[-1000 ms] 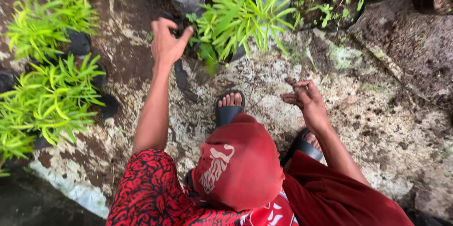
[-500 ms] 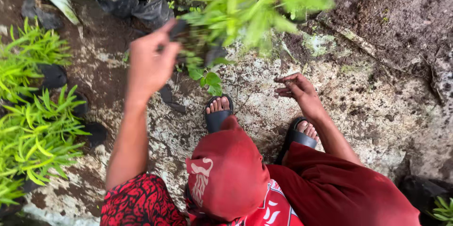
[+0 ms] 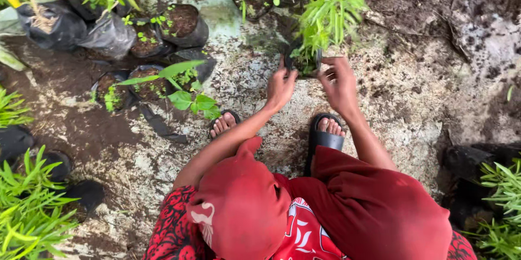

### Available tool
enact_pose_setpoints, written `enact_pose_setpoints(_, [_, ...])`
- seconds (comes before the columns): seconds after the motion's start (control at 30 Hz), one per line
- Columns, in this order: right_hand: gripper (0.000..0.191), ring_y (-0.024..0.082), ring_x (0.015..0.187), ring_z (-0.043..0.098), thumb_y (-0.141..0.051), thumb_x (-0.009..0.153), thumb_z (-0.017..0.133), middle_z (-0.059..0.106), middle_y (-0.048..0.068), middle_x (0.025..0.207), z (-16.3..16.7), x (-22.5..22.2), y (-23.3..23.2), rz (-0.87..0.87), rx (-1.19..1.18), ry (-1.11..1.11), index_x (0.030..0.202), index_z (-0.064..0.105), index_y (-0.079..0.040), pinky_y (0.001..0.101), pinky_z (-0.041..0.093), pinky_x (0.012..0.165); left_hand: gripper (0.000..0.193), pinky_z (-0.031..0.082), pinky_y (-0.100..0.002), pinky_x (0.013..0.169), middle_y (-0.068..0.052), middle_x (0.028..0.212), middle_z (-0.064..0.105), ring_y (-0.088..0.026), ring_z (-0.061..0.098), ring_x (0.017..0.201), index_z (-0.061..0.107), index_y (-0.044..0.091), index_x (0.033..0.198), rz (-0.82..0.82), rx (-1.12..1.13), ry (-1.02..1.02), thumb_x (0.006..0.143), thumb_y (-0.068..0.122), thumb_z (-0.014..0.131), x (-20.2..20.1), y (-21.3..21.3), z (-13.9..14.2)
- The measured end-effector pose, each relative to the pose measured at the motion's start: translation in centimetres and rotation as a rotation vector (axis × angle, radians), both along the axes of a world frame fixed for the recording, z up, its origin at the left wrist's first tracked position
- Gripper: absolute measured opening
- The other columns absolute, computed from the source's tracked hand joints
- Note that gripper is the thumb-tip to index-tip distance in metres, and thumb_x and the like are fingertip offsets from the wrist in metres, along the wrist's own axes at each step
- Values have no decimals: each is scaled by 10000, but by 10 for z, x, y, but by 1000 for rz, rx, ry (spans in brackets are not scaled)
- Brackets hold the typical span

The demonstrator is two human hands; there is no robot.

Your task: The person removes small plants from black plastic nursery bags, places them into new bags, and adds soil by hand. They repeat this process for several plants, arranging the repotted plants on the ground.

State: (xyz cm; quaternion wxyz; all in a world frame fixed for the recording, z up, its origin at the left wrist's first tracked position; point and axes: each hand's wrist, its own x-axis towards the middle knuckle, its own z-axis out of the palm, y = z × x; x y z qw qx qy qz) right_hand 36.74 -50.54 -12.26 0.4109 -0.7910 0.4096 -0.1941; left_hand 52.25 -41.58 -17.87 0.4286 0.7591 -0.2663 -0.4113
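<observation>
While both hands grip its rim, left hand (image 3: 280,87) and right hand (image 3: 340,83) pinch the black seedling bag (image 3: 302,62) w/ leafy plant, set on the ground (image 3: 412,97) btwn them; more bagged seedlings (image 3: 163,32) sit left, not yet handled.

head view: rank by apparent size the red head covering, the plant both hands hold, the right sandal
1. Red head covering: largest, though it sits nearest the camera, which inflates it.
2. Bagged plant, held by left hand and right hand.
3. Right sandal: smallest.
</observation>
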Motion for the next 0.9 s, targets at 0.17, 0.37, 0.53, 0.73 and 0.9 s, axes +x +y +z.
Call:
enact_pose_setpoints(0.17, [177, 306, 923, 642, 11, 897, 738, 646, 122, 985, 1, 14, 2, 269, -209, 94, 1073, 726, 1, 410, 534, 804, 544, 548, -382, 635, -42, 690, 733, -189, 720, 641, 761, 50, 820, -122, 37, 53, 986, 537, 584, 17, 10, 6])
enact_pose_setpoints(0.37, [107, 246, 869, 677, 37, 988, 664, 702, 118, 1017, -2, 15, -10, -170, -33, -17, 1069, 722, -3, 395, 566, 777, 422, 531, -410, 599, -128, 741, 706, -254, 685, 610, 630, 41, 1070, -284, 0, -234, 901, 423, 688, 59, -4, 18])
enact_pose_setpoints(0.53, [250, 318, 872, 661, 4, 860, 772, 637, 207, 1014, -14, 37, -4, 9, -77, -7, 1077, 662, 61, 410, 552, 736, 271, 542, -428, 643, -158, 728, 712, -292, 699, 654, 619, 3, 788, -315, -117, -227, 867, 243, 714, 53, -18, 10])
enact_pose_setpoints(0.73, [199, 314, 906, 664, 15, 906, 757, 655, 176, 992, -22, 37, -5, -3, -113, -64, 1095, 696, 22, 390, 536, 782, 252, 562, -412, 653, -146, 725, 732, -286, 734, 661, 658, 37, 774, -305, -37, -143, 838, 274, 714, 41, -10, 7])
enact_pose_setpoints(0.9, [190, 250, 873, 684, 41, 918, 711, 684, 123, 979, -22, 30, -2, -71, -14, -75, 1103, 729, 6, 366, 539, 770, 254, 568, -415, 682, -132, 721, 724, -298, 745, 679, 645, 34, 780, -256, -41, -147, 840, 271, 716, 42, -5, 8])
